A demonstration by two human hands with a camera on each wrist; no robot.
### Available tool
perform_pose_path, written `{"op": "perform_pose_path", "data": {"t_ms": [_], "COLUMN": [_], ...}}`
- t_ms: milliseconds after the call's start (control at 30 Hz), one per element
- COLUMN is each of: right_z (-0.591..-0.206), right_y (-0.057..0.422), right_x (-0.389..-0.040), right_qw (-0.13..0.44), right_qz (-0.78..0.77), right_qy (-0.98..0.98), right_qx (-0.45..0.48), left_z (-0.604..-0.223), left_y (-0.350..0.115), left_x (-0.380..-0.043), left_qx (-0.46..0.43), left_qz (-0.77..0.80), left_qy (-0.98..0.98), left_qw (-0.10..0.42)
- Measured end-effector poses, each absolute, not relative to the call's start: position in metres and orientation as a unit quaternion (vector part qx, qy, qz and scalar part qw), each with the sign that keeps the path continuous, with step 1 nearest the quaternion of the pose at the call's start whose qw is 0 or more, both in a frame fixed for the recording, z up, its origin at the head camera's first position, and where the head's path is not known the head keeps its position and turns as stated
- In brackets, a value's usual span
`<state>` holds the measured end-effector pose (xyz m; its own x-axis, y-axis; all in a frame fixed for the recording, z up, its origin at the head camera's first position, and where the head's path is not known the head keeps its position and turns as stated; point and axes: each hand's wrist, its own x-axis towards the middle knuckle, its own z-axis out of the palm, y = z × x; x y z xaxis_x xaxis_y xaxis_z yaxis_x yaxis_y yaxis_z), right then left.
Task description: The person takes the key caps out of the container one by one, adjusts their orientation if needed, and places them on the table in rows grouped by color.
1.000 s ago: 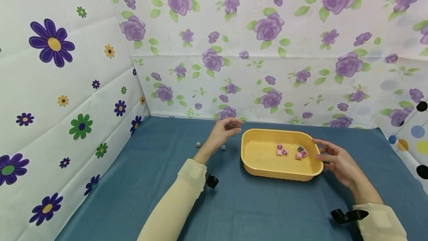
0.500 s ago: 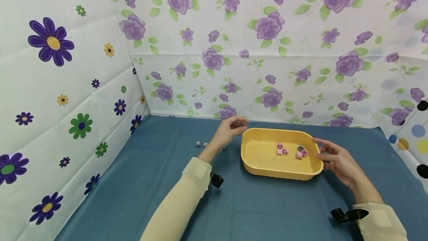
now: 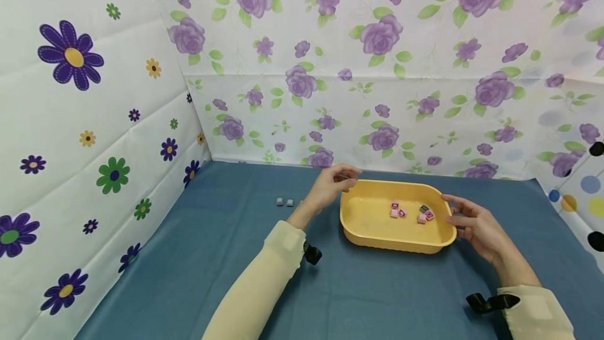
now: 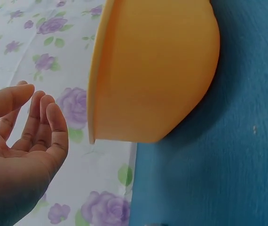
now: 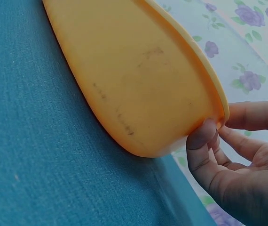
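Note:
A yellow plastic tub (image 3: 377, 243) stands on the blue cloth, right of centre in the head view. Inside lie several small pink cube-like pieces (image 3: 421, 219) and a dark grey one (image 3: 424, 208). My right hand (image 3: 476, 227) pinches the tub's right end, with thumb and fingers at the rim (image 5: 222, 101). Over the tub's back left corner is my left hand (image 3: 330, 185), thumb and index finger brought close together. I cannot tell whether something small sits between them. Its other fingers (image 4: 56, 125) are bent, apart from the tub wall (image 4: 153, 70).
Two small pale grey cube-like pieces (image 3: 290, 203) lie on the blue cloth (image 3: 236, 235) left of the left forearm. A flowered sheet (image 3: 302, 119) hangs behind the table, and another with daisies (image 3: 113, 172) hangs at the left. Each wrist carries a black camera mount (image 3: 493, 303).
My left hand has moved right, from beside the tub to over its back left corner. A second pale piece has come into sight; another is now behind the left arm. The right hand stays put.

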<state>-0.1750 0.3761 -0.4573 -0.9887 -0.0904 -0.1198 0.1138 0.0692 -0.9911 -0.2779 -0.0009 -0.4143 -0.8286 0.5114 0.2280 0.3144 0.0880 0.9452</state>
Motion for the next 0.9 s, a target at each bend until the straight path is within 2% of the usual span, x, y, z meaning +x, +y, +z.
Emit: {"op": "perform_pose_path", "data": {"t_ms": [900], "right_z": [-0.456], "right_y": [0.375], "right_x": [-0.175], "right_qw": [0.073], "right_qz": [-0.687], "right_qy": [0.723], "right_qx": [0.007], "left_z": [-0.414], "left_y": [0.039], "left_x": [-0.265], "left_qx": [0.291], "left_qz": [0.615], "left_qy": [0.725], "left_qw": [0.112]}}
